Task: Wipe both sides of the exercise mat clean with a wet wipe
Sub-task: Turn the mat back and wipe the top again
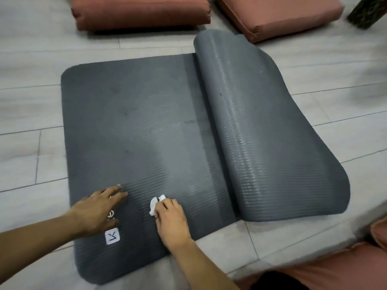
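At lower centre of the frame, the right hand (170, 216) grips a crumpled wet wipe (156, 204) on the grey exercise mat (136, 122) while the left hand (98, 208) presses flat, fingers straight; wiping seems unfinished, right portion folded over.
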`<control>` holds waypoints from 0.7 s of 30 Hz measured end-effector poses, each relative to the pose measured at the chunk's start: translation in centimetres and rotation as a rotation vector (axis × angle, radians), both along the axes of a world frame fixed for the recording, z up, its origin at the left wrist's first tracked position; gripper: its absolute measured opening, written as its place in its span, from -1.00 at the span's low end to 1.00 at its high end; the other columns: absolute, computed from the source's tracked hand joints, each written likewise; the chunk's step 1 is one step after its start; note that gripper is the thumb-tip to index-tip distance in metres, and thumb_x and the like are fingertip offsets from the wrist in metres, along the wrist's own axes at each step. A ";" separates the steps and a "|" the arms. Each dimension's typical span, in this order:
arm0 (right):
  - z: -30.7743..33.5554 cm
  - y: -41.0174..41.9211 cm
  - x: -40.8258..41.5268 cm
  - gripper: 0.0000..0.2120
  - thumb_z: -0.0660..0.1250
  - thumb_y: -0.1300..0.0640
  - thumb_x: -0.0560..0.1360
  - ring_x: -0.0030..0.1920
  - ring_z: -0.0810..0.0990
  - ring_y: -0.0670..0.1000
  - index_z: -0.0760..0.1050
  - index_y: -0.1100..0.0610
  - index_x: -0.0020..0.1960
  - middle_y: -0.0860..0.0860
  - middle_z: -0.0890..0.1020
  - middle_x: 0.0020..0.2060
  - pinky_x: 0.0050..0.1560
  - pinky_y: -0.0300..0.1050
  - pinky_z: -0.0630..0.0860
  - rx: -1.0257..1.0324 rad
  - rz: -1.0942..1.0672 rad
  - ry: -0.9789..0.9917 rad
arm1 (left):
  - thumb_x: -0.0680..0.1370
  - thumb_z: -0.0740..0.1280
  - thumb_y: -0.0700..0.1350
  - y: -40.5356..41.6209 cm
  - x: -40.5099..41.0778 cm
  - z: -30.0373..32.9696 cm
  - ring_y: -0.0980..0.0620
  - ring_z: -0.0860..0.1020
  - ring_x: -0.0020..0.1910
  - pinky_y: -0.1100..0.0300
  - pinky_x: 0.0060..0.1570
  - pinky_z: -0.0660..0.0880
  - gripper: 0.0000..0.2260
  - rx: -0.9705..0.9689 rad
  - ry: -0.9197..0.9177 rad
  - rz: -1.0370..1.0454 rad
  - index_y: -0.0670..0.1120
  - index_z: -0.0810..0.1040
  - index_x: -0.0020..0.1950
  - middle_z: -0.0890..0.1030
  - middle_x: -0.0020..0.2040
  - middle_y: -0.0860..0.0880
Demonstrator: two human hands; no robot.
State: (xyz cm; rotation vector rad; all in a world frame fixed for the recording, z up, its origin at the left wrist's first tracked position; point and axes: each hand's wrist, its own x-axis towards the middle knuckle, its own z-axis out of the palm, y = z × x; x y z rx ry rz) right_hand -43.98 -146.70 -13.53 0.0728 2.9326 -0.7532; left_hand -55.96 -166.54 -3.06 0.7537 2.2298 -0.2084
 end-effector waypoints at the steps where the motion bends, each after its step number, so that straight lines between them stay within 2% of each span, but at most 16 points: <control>1: 0.0 -0.1 -0.1 -0.86 0.34 0.16 0.40 -0.07 0.50 0.07 0.44 0.02 -0.07 -0.02 0.53 -0.05 -0.06 -0.01 0.50 0.015 -0.013 -0.012 | 0.64 0.23 0.24 -0.2 -0.2 1.2 -0.05 0.16 0.62 0.02 0.56 0.23 -0.31 0.012 0.024 -0.030 0.13 -0.02 0.67 -0.04 0.69 0.03; 3: 0.1 -0.5 -0.6 -0.78 0.39 0.17 0.36 -0.06 0.52 0.08 0.43 0.02 -0.05 -0.02 0.53 -0.02 -0.07 -0.02 0.50 0.083 -0.028 -0.061 | 0.65 0.20 0.22 -0.6 -0.6 4.4 -0.05 0.23 0.58 0.01 0.52 0.28 -0.39 0.044 0.073 -0.080 0.14 0.07 0.65 0.07 0.66 0.03; 5: 1.7 -1.2 -1.2 -0.74 0.34 0.26 0.38 0.02 0.51 0.12 0.45 0.06 0.04 0.02 0.51 0.04 0.03 -0.01 0.46 0.115 -0.055 -0.150 | 0.66 0.20 0.20 -1.2 -0.6 8.3 -0.04 0.30 0.51 0.01 0.47 0.33 -0.46 0.072 0.116 -0.081 0.13 0.16 0.61 0.19 0.60 0.04; 8: 6.6 -2.7 -1.3 -0.71 0.25 0.27 0.43 0.11 0.47 0.16 0.43 0.11 0.14 0.09 0.51 0.07 0.14 0.00 0.40 0.054 -0.173 -0.282 | 0.65 0.21 0.16 -1.6 1.4 14.0 -0.06 0.38 0.42 0.00 0.40 0.36 -0.55 0.161 0.173 0.052 0.12 0.29 0.54 0.34 0.47 0.05; 12: 17.0 -3.3 1.3 -0.64 0.31 0.24 0.44 0.06 0.46 0.14 0.45 0.06 0.23 0.07 0.52 0.04 0.12 0.04 0.42 -0.087 -0.387 -0.127 | 0.64 0.25 0.10 -1.0 6.2 21.1 -0.11 0.45 0.32 -0.04 0.31 0.40 -0.60 0.305 0.170 0.170 0.10 0.42 0.47 0.44 0.38 0.03; 17: 30.6 1.0 5.4 -0.71 0.29 0.19 0.45 -0.06 0.47 0.08 0.51 -0.09 0.12 -0.05 0.51 -0.05 0.02 0.00 0.39 -0.094 -0.510 0.008 | 0.51 0.14 0.14 0.7 11.5 29.7 -0.13 0.61 0.01 -0.08 0.00 0.58 -0.60 0.427 0.248 0.211 0.06 0.62 0.21 0.61 0.15 0.04; 21: 42.1 7.5 9.5 -0.68 0.25 0.21 0.45 -0.09 0.47 0.01 0.51 -0.10 0.13 -0.11 0.48 -0.06 -0.02 -0.05 0.45 -0.198 -0.687 0.112 | 0.52 0.15 0.13 5.6 14.9 37.1 -0.10 0.60 -0.01 -0.09 -0.02 0.61 -0.62 0.483 0.211 0.217 0.07 0.62 0.19 0.60 0.14 0.07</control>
